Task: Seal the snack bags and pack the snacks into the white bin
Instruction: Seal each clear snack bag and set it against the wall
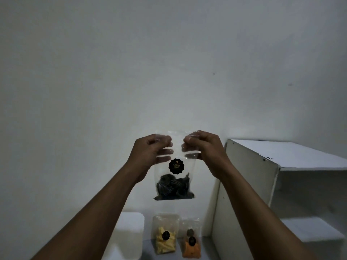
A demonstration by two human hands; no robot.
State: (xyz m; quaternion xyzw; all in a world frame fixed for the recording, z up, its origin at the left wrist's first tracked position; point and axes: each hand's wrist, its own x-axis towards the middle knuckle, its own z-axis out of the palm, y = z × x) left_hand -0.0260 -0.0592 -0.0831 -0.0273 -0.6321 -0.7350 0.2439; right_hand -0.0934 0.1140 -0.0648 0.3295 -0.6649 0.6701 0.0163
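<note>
A clear snack bag with dark striped snacks in its bottom and a round black sticker hangs in the air before the wall. My left hand pinches its top left corner, and my right hand pinches its top right corner. Below, on the surface, stand two more clear bags: one with yellow sticks and one with orange snacks. The white bin stands at the left of them, partly hidden by my left forearm.
A white shelf unit stands at the right, close to my right forearm, with an open compartment facing me. A plain white wall fills the background.
</note>
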